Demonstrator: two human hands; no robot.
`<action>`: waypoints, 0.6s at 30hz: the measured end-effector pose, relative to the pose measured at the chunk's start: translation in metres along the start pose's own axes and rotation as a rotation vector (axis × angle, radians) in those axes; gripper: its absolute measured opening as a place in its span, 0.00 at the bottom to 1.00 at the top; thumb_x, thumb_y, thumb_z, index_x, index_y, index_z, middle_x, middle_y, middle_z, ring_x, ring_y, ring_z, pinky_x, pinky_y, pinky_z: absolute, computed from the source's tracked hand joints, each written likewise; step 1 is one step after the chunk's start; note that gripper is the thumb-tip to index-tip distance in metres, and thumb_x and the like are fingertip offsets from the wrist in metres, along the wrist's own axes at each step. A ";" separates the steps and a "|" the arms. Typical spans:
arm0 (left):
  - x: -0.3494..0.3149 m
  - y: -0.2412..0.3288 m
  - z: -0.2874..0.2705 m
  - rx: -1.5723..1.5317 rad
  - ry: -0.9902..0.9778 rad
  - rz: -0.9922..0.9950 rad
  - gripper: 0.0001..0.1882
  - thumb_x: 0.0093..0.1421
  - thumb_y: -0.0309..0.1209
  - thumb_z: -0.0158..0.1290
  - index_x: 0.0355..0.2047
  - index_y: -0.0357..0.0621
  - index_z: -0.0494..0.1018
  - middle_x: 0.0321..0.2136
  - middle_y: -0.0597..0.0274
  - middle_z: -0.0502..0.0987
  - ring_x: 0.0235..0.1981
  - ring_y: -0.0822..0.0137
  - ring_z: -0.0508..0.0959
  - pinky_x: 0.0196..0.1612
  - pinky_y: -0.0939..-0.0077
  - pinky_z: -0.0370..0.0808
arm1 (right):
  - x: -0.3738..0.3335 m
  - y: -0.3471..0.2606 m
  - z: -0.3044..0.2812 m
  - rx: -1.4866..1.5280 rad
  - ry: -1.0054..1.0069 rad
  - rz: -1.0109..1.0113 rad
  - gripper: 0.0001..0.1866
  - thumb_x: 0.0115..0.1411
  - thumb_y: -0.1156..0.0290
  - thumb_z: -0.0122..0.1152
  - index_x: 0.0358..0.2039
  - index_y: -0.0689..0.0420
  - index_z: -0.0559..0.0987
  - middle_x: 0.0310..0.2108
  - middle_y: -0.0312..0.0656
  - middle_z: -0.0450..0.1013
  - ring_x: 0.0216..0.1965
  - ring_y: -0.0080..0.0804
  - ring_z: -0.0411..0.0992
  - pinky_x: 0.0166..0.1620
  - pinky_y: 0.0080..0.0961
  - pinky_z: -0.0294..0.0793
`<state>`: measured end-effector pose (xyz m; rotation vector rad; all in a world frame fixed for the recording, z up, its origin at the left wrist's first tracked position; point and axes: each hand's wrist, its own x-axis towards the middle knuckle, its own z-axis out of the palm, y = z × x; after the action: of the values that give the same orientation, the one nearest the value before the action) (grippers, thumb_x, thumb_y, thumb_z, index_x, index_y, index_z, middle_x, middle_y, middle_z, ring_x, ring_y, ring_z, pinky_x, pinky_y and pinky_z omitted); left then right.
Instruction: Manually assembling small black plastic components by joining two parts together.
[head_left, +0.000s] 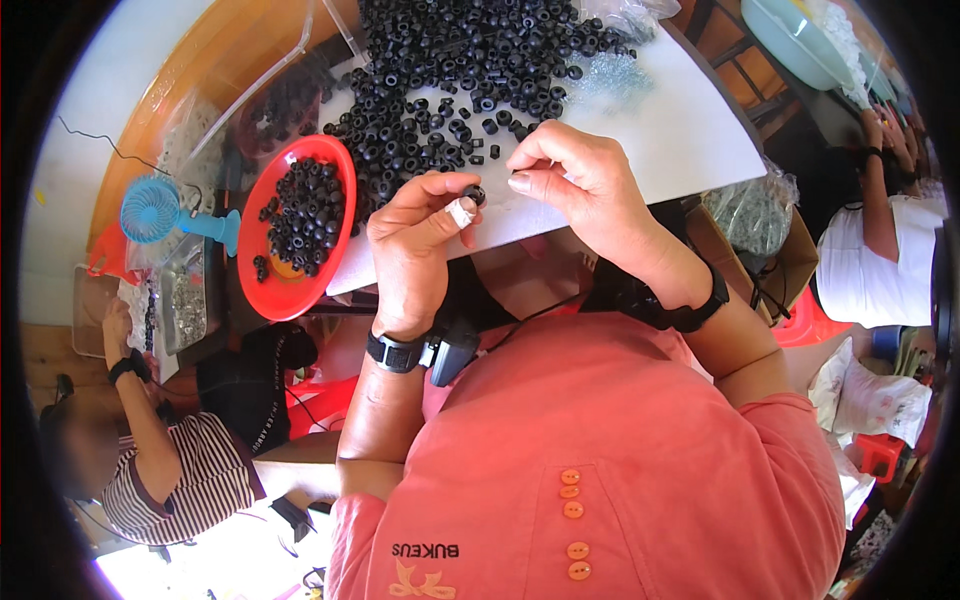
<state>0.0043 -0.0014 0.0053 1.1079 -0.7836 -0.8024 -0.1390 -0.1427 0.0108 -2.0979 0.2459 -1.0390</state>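
My left hand (412,245) is closed, pinching a small round black hollow part (474,194) between thumb and fingers; white tape wraps the thumb. A short way to its right, my right hand (598,185) is pinched shut, thumb against forefinger. Whatever sits at those fingertips is too small to make out. Both hands are over the near edge of a white tabletop (672,125). Beyond them spreads a large heap of similar black parts (470,60), with several loose ones near my fingers.
Left of the heap, a red plate (258,290) holds more black parts. Small clear pieces (612,80) lie to the heap's right. A blue fan (152,210) stands at the left. A cardboard box (795,262) holds a plastic bag. Other people work at the left and right.
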 end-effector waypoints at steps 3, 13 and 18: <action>-0.002 0.006 0.003 -0.168 -0.042 -0.101 0.11 0.60 0.22 0.56 0.43 0.33 0.76 0.33 0.57 0.79 0.31 0.69 0.77 0.30 0.79 0.73 | 0.003 -0.006 -0.001 0.190 -0.050 0.112 0.06 0.57 0.76 0.64 0.31 0.60 0.74 0.25 0.40 0.74 0.28 0.29 0.76 0.31 0.25 0.72; 0.010 0.003 0.013 -0.357 -0.124 -0.158 0.13 0.62 0.26 0.54 0.46 0.33 0.74 0.34 0.53 0.78 0.30 0.65 0.76 0.29 0.76 0.71 | 0.016 -0.020 -0.004 0.643 -0.094 0.297 0.03 0.62 0.80 0.58 0.31 0.65 0.74 0.26 0.40 0.75 0.27 0.26 0.77 0.34 0.21 0.76; 0.013 -0.002 0.012 -0.351 -0.093 -0.165 0.13 0.62 0.26 0.55 0.45 0.33 0.74 0.34 0.53 0.78 0.31 0.65 0.77 0.30 0.76 0.72 | 0.017 -0.019 0.001 0.744 -0.087 0.343 0.03 0.62 0.81 0.58 0.31 0.65 0.74 0.26 0.40 0.75 0.26 0.24 0.75 0.33 0.20 0.75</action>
<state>-0.0005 -0.0182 0.0087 0.8316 -0.6033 -1.0910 -0.1303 -0.1370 0.0343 -1.3625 0.1370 -0.6842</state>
